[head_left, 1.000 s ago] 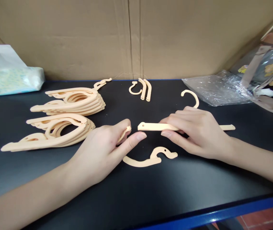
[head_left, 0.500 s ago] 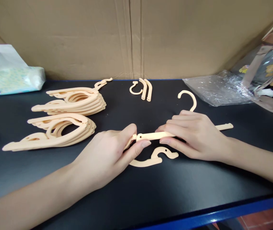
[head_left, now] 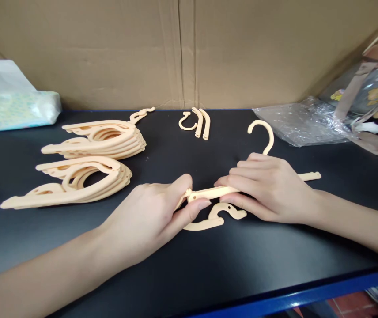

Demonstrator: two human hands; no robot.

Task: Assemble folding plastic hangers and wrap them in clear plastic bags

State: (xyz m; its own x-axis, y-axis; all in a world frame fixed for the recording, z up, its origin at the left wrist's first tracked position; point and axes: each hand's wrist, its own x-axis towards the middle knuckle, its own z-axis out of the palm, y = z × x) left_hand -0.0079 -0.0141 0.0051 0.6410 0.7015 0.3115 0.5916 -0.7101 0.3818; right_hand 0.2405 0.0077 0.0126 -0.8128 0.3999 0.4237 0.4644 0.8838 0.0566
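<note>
My right hand is wrapped round a cream plastic hanger, whose hook rises behind my fingers. One arm of that hanger sticks out to the right past the hand. At the hanger's left end, my left hand is closed on a cream hanger piece, mostly hidden in the fingers, its tip against the holed end of the bar. The left thumb presses below that end. Just beneath, a loose curved hanger arm lies on the black table, partly covered by the left hand.
Two stacks of folded hangers, a rear one and a nearer one, lie to the left. At the back are a loose hook and two short bars. A tissue pack, clear plastic wrap and a bag flank them.
The held hanger has tilted slightly, its left end dipping a little and its hook shifting up and right. Both hands keep their grip, with the left hand slightly lower.
</note>
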